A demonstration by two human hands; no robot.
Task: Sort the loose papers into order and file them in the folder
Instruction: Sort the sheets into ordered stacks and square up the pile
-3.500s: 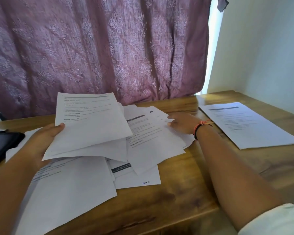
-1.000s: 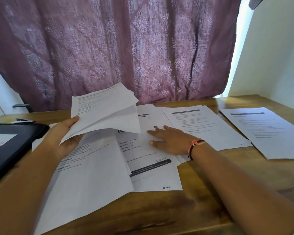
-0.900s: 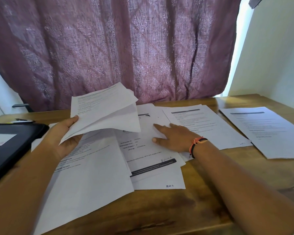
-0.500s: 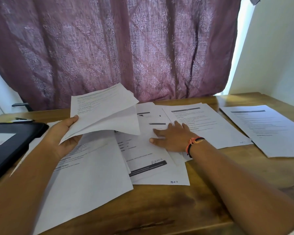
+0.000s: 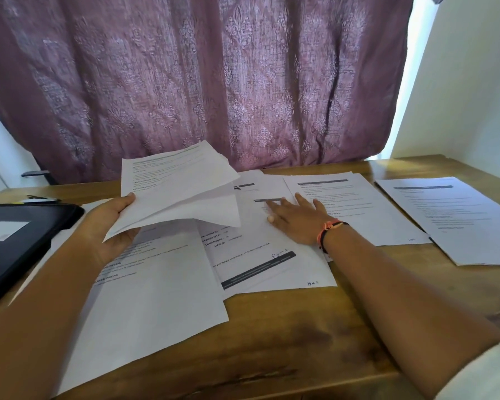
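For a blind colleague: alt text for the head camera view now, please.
A person's left hand holds a few sheets above a wooden table, while the right hand lies flat on loose papers spread below. A black folder lies at the left, one page apart at the right, a purple curtain behind.

Bare table (image 5: 286, 342) lies open in front of the loose papers (image 5: 162, 298) and to their front right. Left of the papers a black folder (image 5: 26, 235) blocks the way; behind them a curtain (image 5: 214, 96) closes the far edge. Right of them lies a separate sheet (image 5: 459, 223). Over their rear left part the left hand (image 5: 110, 223) holds a sheaf (image 5: 179, 192).
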